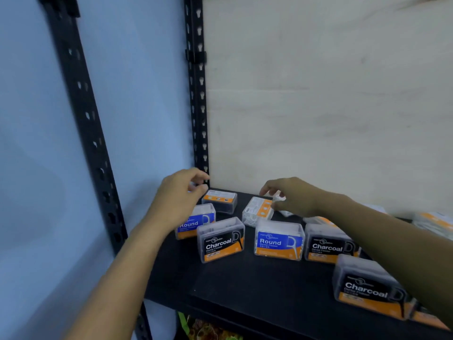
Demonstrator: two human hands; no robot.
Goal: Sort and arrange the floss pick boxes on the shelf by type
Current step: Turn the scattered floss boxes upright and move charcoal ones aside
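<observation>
Clear floss pick boxes stand mixed on a black shelf. A black Charcoal box stands front left and a blue Round box beside it. Behind them another Round box sits partly under my left hand, whose fingers are apart and empty above it. A dark box stands at the back left corner. A white box lies on its side; my right hand hovers over its far end, fingers spread. More Charcoal boxes stand at the right.
Black slotted uprights frame the shelf's left side. A pale board backs the shelf, and a blue wall lies to the left. More boxes sit blurred at the far right. Colourful items show below the shelf.
</observation>
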